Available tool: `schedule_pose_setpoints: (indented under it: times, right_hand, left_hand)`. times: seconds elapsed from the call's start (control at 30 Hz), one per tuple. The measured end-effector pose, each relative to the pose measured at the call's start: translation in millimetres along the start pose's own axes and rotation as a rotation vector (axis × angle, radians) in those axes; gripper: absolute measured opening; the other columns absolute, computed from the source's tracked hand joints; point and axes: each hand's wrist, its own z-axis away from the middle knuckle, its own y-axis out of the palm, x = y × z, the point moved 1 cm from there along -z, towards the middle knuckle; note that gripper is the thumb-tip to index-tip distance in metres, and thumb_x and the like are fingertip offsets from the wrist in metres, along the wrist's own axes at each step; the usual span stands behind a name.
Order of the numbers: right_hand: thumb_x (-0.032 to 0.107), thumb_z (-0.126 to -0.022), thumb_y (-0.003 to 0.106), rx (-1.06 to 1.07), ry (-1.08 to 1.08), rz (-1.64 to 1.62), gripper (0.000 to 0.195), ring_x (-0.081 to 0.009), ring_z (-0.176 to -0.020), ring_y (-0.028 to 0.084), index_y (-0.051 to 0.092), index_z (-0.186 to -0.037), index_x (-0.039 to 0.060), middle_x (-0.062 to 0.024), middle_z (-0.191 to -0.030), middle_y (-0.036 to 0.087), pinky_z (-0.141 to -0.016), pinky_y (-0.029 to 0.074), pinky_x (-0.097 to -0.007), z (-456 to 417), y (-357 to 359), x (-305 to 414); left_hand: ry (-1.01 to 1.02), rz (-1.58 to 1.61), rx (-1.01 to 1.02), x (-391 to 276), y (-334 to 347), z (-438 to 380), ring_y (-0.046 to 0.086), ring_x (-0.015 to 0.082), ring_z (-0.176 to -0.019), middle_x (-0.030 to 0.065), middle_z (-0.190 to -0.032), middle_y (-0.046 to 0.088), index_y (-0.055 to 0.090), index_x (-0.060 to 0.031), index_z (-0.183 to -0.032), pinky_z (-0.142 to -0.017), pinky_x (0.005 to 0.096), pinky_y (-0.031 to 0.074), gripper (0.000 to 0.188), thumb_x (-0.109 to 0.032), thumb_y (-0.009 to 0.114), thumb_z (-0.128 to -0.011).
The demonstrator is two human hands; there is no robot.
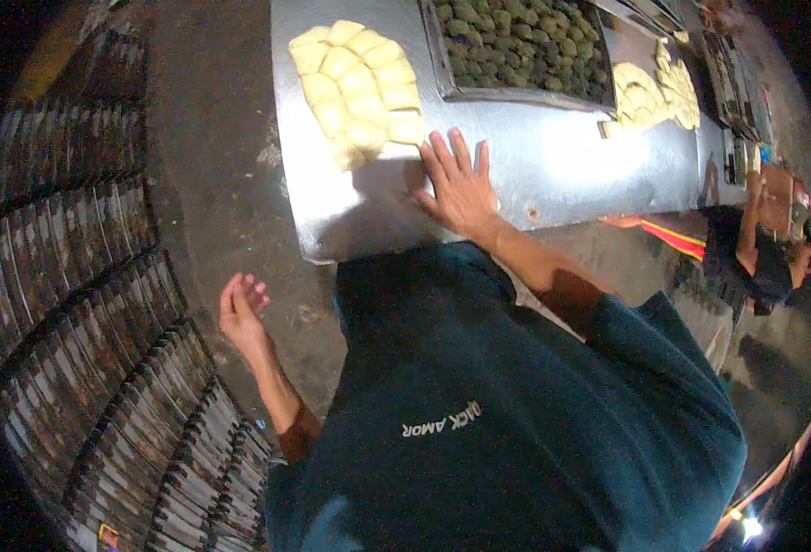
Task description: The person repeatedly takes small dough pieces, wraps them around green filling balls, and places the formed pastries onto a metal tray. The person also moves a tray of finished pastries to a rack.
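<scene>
My right hand rests palm down on the metal tabletop, fingers spread, holding nothing. Just beyond its fingertips lies a slab of pale yellow dough, scored or pressed into several plump pieces. My left hand hangs in the air off the table's left corner, fingers loosely curled and apart, with nothing visible in it. Past my right hand stands a dark-rimmed tray filled with round greenish-brown balls; its far end is cut off by the picture's edge.
More pale dough pieces lie on the table right of the tray. Racks of stacked dark trays line the left side across a strip of floor. Another person is at the far right, near more stacked trays.
</scene>
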Motion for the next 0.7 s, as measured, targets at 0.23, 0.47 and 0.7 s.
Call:
schedule_pose_setpoints:
  times: [0.23, 0.47, 0.7]
  right_hand:
    - [0.048, -0.092, 0.042, 0.184, 0.041, -0.382, 0.064, -0.0399, -0.138, 0.02, 0.034, -0.141, 0.0084, -0.0202, -0.148, 0.025, -0.105, 0.017, -0.066, -21, 6, -25]
    - [0.036, -0.088, 0.054, -0.187, 0.147, -0.209, 0.06, -0.039, -0.137, 0.022, 0.036, -0.139, 0.0078, -0.0231, -0.145, 0.029, -0.109, 0.015, -0.0595, -26, 9, -27]
    - [0.016, -0.074, 0.061, 0.188, -0.147, -0.228, 0.028, -0.037, -0.084, 0.06, 0.055, -0.096, -0.0004, -0.0201, -0.087, 0.062, -0.079, 0.042, -0.0503, 39, -18, -61]
  left_hand:
    - [0.105, -0.087, 0.172, -6, 65, 2, 0.064, 0.0202, -0.086, 0.0126, -0.101, 0.065, 0.062, 0.001, -0.108, -0.075, 0.0301, 0.05, 0.026, -0.018, 0.056, -0.092]
    - [0.658, -0.853, 0.095, -64, 156, -28, 0.059, 0.0326, -0.087, 0.0202, -0.089, 0.061, 0.065, 0.0021, -0.097, -0.078, 0.0435, 0.045, 0.037, -0.032, 0.06, -0.085]
    - [0.6, -0.505, 0.336, -55, 214, -30, 0.052, 0.043, -0.088, 0.0264, -0.094, 0.055, 0.054, 0.004, -0.1, -0.077, 0.0489, 0.043, 0.032, -0.021, 0.062, -0.083]
